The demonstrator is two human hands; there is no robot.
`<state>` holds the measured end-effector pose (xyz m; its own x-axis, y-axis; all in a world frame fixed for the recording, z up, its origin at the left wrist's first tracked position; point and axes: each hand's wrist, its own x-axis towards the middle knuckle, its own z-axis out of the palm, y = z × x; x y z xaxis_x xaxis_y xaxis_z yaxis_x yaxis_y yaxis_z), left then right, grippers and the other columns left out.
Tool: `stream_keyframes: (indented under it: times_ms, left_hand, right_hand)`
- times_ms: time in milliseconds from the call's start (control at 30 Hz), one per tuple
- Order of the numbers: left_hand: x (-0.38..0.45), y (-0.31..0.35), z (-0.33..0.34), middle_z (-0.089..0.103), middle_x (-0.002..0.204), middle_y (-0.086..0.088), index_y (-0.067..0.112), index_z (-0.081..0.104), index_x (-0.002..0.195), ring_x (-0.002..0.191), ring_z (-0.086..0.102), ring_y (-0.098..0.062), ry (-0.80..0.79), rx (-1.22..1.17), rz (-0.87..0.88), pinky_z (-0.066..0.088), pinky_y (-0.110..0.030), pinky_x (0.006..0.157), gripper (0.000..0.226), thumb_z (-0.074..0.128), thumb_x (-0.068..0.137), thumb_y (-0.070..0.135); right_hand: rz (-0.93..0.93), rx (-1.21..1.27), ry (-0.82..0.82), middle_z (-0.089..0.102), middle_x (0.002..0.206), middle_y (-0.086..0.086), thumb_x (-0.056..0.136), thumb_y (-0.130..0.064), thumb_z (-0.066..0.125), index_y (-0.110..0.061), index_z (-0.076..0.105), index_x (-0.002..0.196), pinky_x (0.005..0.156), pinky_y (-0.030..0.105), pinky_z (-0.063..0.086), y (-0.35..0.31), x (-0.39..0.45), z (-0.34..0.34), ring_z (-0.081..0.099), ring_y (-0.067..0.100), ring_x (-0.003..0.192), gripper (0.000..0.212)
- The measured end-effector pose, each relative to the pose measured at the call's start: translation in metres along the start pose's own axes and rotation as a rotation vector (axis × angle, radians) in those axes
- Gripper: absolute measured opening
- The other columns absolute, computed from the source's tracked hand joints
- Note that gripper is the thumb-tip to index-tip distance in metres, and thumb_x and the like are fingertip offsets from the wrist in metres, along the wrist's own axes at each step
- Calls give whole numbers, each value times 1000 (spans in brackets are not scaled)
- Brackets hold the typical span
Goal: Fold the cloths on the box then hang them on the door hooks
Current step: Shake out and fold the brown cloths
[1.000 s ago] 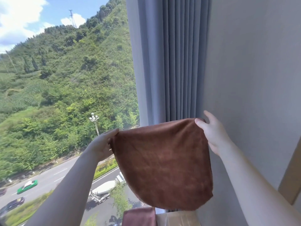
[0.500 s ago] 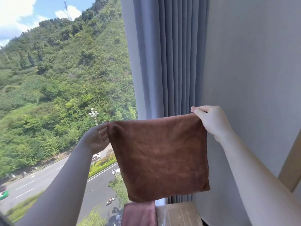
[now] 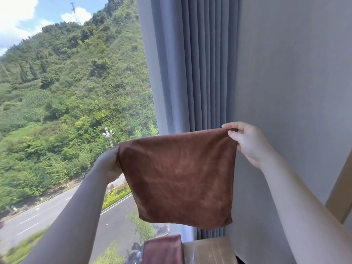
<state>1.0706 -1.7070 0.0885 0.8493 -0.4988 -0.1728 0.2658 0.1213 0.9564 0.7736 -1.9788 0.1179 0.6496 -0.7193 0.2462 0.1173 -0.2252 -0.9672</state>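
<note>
Both arms raised fwd, left hand [image 3: 109, 164] & right hand [image 3: 247, 143] pinching, fingers curled

i see a brown cloth [image 3: 179, 180] of soft, matt, suede-like fabric, a matt pleated grey curtain [image 3: 200, 73], a smooth matt wall [image 3: 295, 73] and a glossy-taped cardboard box [image 3: 209, 250].

Wall [image 3: 295, 73] rt, curtain [image 3: 200, 73] ahead — box [image 3: 209, 250] below.

Big window [image 3: 72, 111] fills left half of frame, bright daylight. Outside: green wooded hillside [image 3: 76, 82], blue sky w/ clouds upper left, pylon [image 3: 73, 10] on ridge, road [image 3: 57, 212] lower left, street lamp [image 3: 108, 133] mid-frame. Grey pleated curtain [image 3: 200, 73] centre top. Plain grey wall [image 3: 295, 73] right side.
</note>
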Motion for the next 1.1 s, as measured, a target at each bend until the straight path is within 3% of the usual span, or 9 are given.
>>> stream_keyframes:
  times_ms: [133,267,433,500,567,667,900,1100]
  left_hand:
    - [0,1,-1,71,89,-11,4,69,117,80,69,-23,-25,-36,-2,63,-39,77,27,53,105,23]
    - [-3,1,1,72,87,-11,7,69,113,75,72,-22,-50,-147,30,64,-37,68,24,51,105,21]
    - [-22,4,0,71,84,0,13,72,98,70,70,-15,-198,-314,42,62,-29,66,28,52,104,31]
    - [-31,5,1,74,89,-3,11,71,105,73,72,-15,-253,-231,102,62,-27,69,23,56,102,27]
    - [-31,5,3,72,94,-11,5,66,113,75,74,-17,-219,-68,155,62,-27,67,19,63,95,9]
    - [-27,4,4,70,93,-16,1,67,106,75,74,-21,-138,44,174,61,-25,67,17,66,90,-5]
    - [-21,-6,8,77,94,-18,4,76,98,81,75,-25,22,267,246,62,-24,67,16,76,84,-3]
    - [-22,2,18,77,87,-15,4,77,95,79,74,-25,91,385,344,63,-25,67,11,76,86,-1]
  right_hand:
    - [-81,-393,3,72,105,-13,103,-9,56,-29,75,103,91,24,44,4,3,-4,65,9,103,28]
    - [-80,-448,37,71,110,-7,102,-16,62,-22,75,117,94,25,43,2,3,-8,63,10,109,21]
    - [-46,-304,112,76,90,-9,96,-22,71,-30,75,90,73,24,53,1,5,-17,71,11,87,11]
    - [-30,-264,142,77,90,-8,93,-24,74,-30,76,87,83,31,58,6,8,-23,73,13,90,10]
    - [-17,-226,120,78,96,-6,89,-19,79,-30,76,91,93,36,58,8,9,-29,73,13,100,12]
    - [2,-264,37,78,101,-7,82,-6,83,-32,75,95,105,35,51,13,9,-33,71,10,108,30]
    - [-59,-400,118,76,104,-3,90,-10,75,-34,74,96,96,29,46,22,14,-39,68,12,109,24]
    - [-86,-506,121,76,91,-9,94,-13,71,-35,75,86,93,37,54,35,19,-44,72,17,93,23]
